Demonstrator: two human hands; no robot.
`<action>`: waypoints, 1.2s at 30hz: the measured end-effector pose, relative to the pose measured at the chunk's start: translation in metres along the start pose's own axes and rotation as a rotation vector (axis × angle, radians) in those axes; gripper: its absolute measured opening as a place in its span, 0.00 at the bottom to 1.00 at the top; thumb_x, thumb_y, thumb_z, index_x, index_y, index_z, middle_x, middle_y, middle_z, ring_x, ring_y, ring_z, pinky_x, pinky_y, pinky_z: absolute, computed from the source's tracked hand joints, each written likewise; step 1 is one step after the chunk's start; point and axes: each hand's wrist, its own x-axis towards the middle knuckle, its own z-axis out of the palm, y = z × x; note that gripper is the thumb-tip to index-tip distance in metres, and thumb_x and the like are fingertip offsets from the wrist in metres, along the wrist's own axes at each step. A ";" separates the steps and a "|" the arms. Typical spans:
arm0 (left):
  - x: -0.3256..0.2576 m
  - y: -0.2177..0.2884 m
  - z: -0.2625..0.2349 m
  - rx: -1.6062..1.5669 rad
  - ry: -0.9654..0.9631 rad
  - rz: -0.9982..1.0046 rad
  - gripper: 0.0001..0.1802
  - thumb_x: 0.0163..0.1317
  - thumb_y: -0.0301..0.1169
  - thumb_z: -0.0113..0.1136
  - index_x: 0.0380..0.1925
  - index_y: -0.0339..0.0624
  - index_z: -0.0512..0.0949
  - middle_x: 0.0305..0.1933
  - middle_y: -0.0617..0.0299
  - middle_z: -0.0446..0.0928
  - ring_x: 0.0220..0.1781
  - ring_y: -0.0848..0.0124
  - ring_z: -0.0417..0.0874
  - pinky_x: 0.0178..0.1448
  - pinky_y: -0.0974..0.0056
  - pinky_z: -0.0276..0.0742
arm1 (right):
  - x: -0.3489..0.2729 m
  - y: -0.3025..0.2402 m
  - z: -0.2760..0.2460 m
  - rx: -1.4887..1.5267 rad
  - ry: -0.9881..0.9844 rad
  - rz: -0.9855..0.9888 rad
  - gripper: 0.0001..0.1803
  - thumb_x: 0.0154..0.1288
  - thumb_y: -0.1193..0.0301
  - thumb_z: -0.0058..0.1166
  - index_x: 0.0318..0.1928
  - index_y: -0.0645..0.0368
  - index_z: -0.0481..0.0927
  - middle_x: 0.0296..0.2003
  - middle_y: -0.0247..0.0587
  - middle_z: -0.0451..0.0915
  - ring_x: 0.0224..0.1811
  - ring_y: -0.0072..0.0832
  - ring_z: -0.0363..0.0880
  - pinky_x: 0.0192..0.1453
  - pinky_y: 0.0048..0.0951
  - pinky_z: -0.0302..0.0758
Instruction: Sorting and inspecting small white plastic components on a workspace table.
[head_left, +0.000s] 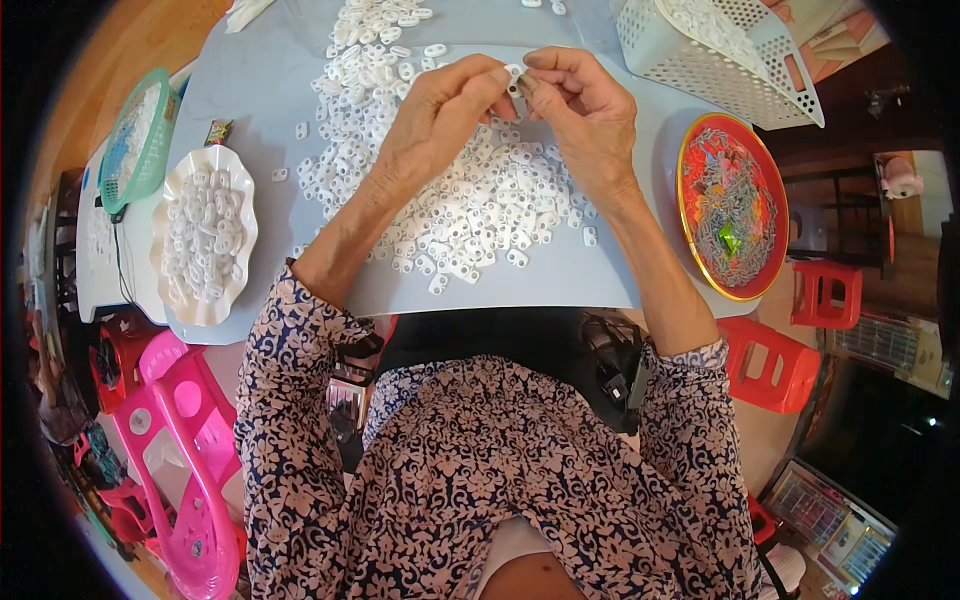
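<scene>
Above the far part of a large heap of small white oval plastic pieces with two holes, my hands meet at the fingertips. My left hand pinches one such white plastic piece. From the other side, my right hand closes thumb and forefinger on the same piece. Whether anything else is between my fingers is too small to make out. To the right stands a red, gold-rimmed bowl of thin grey metal-looking parts, with a shiny green wrapper on top.
Left on the grey-blue table sits a white scalloped dish of white pieces. Beyond it are a small wrapped packet and a green basket. A pale perforated basket stands far right. Red stools and a pink chair flank me.
</scene>
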 end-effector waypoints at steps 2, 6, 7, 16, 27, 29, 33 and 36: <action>-0.002 -0.002 0.002 -0.008 0.009 -0.003 0.16 0.68 0.37 0.44 0.36 0.35 0.76 0.26 0.63 0.76 0.32 0.77 0.73 0.39 0.70 0.70 | 0.000 0.000 0.001 -0.007 -0.004 0.000 0.11 0.60 0.79 0.57 0.43 0.66 0.77 0.31 0.35 0.81 0.29 0.15 0.76 0.34 0.17 0.74; -0.001 -0.008 0.001 0.046 0.029 -0.006 0.16 0.69 0.36 0.42 0.31 0.36 0.73 0.22 0.66 0.71 0.27 0.77 0.69 0.34 0.71 0.67 | 0.001 0.003 0.000 0.006 -0.042 0.013 0.11 0.60 0.80 0.55 0.44 0.67 0.76 0.31 0.37 0.81 0.30 0.17 0.77 0.36 0.18 0.76; -0.001 -0.008 0.001 0.046 0.030 -0.007 0.16 0.69 0.36 0.42 0.31 0.36 0.73 0.22 0.66 0.71 0.27 0.77 0.69 0.34 0.71 0.67 | 0.001 0.002 0.001 0.006 -0.043 0.014 0.11 0.60 0.80 0.55 0.44 0.67 0.76 0.31 0.37 0.81 0.30 0.17 0.77 0.36 0.18 0.76; -0.002 0.001 0.005 0.208 0.075 0.041 0.14 0.69 0.34 0.44 0.30 0.35 0.71 0.19 0.64 0.67 0.23 0.76 0.66 0.29 0.68 0.66 | 0.000 0.003 0.000 0.052 -0.061 0.006 0.11 0.61 0.81 0.54 0.46 0.68 0.75 0.32 0.40 0.81 0.30 0.19 0.79 0.37 0.20 0.78; 0.000 -0.006 -0.002 0.095 0.032 -0.028 0.13 0.65 0.32 0.44 0.25 0.36 0.71 0.19 0.65 0.67 0.23 0.78 0.65 0.27 0.70 0.64 | 0.000 0.005 -0.001 -0.149 -0.188 -0.113 0.16 0.55 0.79 0.61 0.46 0.62 0.78 0.26 0.31 0.76 0.27 0.16 0.75 0.33 0.18 0.75; 0.000 -0.005 0.002 0.081 0.048 0.004 0.13 0.65 0.32 0.44 0.25 0.36 0.71 0.19 0.65 0.67 0.23 0.78 0.66 0.28 0.70 0.65 | 0.002 0.010 -0.003 -0.222 -0.169 -0.172 0.16 0.53 0.79 0.62 0.45 0.61 0.79 0.26 0.30 0.76 0.26 0.16 0.74 0.32 0.18 0.75; -0.002 -0.006 0.007 -0.023 0.103 0.032 0.13 0.66 0.32 0.46 0.28 0.35 0.72 0.20 0.65 0.69 0.25 0.78 0.69 0.30 0.70 0.68 | 0.002 0.009 -0.001 -0.319 -0.137 -0.242 0.18 0.49 0.79 0.62 0.43 0.59 0.79 0.24 0.32 0.75 0.25 0.16 0.74 0.32 0.19 0.75; -0.004 -0.005 0.010 0.013 0.112 0.047 0.13 0.67 0.33 0.45 0.29 0.34 0.71 0.20 0.64 0.69 0.24 0.77 0.69 0.30 0.69 0.69 | 0.001 0.000 0.000 -0.430 -0.126 -0.305 0.17 0.48 0.79 0.62 0.42 0.60 0.79 0.24 0.34 0.76 0.24 0.19 0.74 0.32 0.20 0.75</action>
